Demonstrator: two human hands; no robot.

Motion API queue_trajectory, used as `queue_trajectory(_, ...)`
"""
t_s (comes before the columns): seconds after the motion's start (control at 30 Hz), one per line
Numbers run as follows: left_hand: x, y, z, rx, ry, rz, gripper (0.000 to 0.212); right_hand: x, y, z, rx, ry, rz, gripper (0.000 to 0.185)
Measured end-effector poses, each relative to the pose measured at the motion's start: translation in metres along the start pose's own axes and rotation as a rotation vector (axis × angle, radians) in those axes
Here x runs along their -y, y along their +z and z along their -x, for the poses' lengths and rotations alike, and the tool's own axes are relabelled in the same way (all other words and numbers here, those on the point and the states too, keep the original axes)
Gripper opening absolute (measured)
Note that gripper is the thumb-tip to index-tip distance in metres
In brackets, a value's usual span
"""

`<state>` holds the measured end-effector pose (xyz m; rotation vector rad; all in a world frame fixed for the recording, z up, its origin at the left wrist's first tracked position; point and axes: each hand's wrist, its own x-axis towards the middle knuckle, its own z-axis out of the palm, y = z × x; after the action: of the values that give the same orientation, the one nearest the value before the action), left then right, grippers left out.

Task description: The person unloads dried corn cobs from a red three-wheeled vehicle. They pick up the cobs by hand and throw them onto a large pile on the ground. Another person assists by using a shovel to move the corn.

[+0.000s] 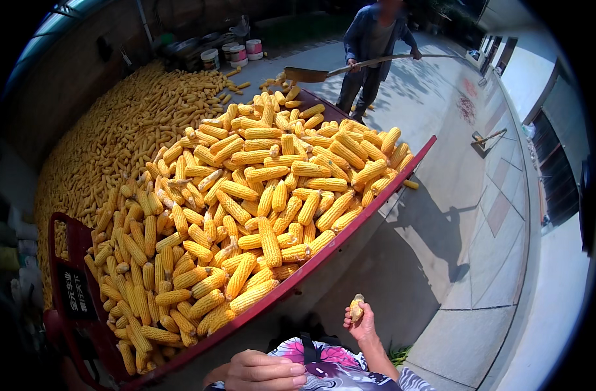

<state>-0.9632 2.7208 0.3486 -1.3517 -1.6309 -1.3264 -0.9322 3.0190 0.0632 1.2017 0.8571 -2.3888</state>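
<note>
My right hand [360, 322] is closed around a short, pale corn cob [356, 308] with patchy kernels, held low over the concrete beside the cart. Near the bottom edge, my left hand [266, 370] is held in front of my patterned clothing, its back up and its fingers extended close together; nothing shows in it, though its palm is hidden. Before me, a red metal cart bed [298, 282] is heaped with yellow husked corn cobs [270, 242]. Neither hand touches the heap.
Across the cart, a person [378, 44] holds a long-handled shovel [305, 74] with both hands. A larger corn pile [107, 127] lies behind the cart at left. Plastic buckets [238, 54] stand beyond it. A long-handled tool [487, 138] lies on the paving at right, near a white wall.
</note>
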Motion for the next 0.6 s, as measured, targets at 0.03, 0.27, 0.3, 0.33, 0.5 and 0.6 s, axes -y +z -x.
queue_trajectory(0.03, 0.019, 0.005, 0.008, 0.012, -0.139, -0.051, 0.019, 0.000, -0.004, 0.002, -0.005, -0.005, -0.001, 0.045)
queue_trajectory(0.27, 0.045, -0.023, 0.198, 0.007, -0.900, -0.757, 0.017, -0.018, 0.006, 0.000, 0.066, 0.026, 0.063, 0.043)
queue_trajectory(0.3, 0.040, -0.031, 0.221, 0.020, -0.965, -0.834, 0.018, -0.021, 0.011, 0.001, 0.060, 0.008, 0.082, 0.042)
queue_trajectory(0.33, 0.033, -0.037, 0.238, 0.031, -1.004, -0.907, 0.019, -0.024, 0.018, 0.004, 0.052, -0.013, 0.104, 0.041)
queue_trajectory(0.5, 0.005, -0.055, 0.294, -0.015, -1.244, -1.085, 0.022, -0.034, 0.032, 0.005, 0.132, 0.006, 0.204, 0.041)
queue_trajectory(0.6, 0.004, -0.056, 0.299, 0.025, -1.353, -1.111, 0.026, -0.039, 0.041, -0.001, 0.177, 0.025, 0.253, 0.041)
